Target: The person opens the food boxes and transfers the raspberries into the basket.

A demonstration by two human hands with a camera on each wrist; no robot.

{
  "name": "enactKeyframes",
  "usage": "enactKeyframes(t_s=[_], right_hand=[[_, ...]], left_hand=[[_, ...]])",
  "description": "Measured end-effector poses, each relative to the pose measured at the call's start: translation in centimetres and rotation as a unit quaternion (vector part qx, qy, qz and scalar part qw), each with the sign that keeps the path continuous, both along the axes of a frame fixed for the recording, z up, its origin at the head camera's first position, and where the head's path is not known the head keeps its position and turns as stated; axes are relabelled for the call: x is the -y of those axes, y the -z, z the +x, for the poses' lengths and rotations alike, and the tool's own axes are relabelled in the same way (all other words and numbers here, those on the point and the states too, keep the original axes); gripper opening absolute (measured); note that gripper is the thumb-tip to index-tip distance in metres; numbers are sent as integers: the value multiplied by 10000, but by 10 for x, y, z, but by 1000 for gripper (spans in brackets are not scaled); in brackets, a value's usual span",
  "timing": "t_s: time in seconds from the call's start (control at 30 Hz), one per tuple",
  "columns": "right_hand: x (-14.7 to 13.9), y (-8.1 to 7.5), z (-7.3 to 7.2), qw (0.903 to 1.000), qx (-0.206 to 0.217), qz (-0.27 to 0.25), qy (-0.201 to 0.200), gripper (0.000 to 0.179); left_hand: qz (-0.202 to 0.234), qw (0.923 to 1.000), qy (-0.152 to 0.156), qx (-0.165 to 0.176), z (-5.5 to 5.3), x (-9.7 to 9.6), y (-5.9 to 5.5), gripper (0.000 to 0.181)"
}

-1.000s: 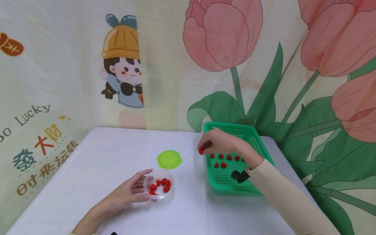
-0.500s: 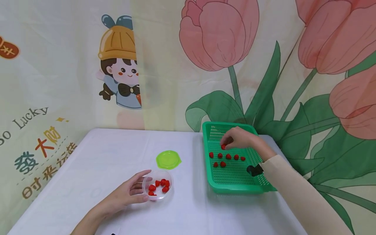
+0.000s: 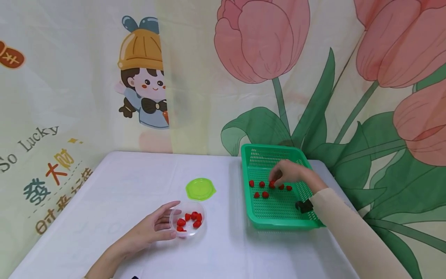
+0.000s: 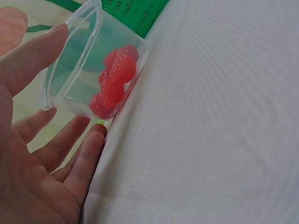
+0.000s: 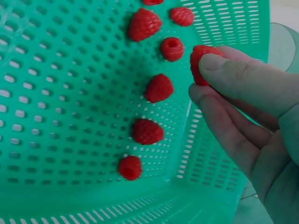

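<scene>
My right hand (image 3: 289,172) is over the green perforated basket (image 3: 278,224) and pinches a raspberry (image 5: 201,65) between thumb and fingers, as the right wrist view shows. Below it several other raspberries (image 5: 159,87) lie on the basket floor in a row, with two (image 3: 265,195) set nearer the front. My left hand (image 3: 150,229) grips a clear plastic cup (image 4: 84,93) from its left side, thumb at the rim and fingers against the wall. Several raspberries (image 4: 124,68) lie at the bottom of this cup, which stands on the table.
A bright green lid (image 3: 201,189) lies on the white tablecloth (image 3: 132,186) behind the cup, left of the basket. Behind the table hangs a printed curtain (image 3: 195,77) with tulips and a cartoon figure. The basket's raised walls surround the right hand's work.
My right hand has carried the raspberry from the basket's left rim rightward inside, then lower towards the row. My left hand and the cup have stayed in place.
</scene>
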State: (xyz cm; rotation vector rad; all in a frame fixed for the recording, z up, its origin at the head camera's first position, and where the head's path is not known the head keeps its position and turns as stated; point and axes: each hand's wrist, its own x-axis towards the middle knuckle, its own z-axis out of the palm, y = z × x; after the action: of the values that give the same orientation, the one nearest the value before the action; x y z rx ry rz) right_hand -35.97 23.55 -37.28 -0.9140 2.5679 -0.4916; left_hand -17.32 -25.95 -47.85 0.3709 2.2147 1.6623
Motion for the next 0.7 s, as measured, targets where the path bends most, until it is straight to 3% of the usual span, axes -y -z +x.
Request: enactKeyframes(t_s=[0.7], right_hand=[[-4, 27, 2, 9989, 390, 179, 167, 19]], left_hand=[[12, 9999, -67, 157, 0, 0, -1, 89]])
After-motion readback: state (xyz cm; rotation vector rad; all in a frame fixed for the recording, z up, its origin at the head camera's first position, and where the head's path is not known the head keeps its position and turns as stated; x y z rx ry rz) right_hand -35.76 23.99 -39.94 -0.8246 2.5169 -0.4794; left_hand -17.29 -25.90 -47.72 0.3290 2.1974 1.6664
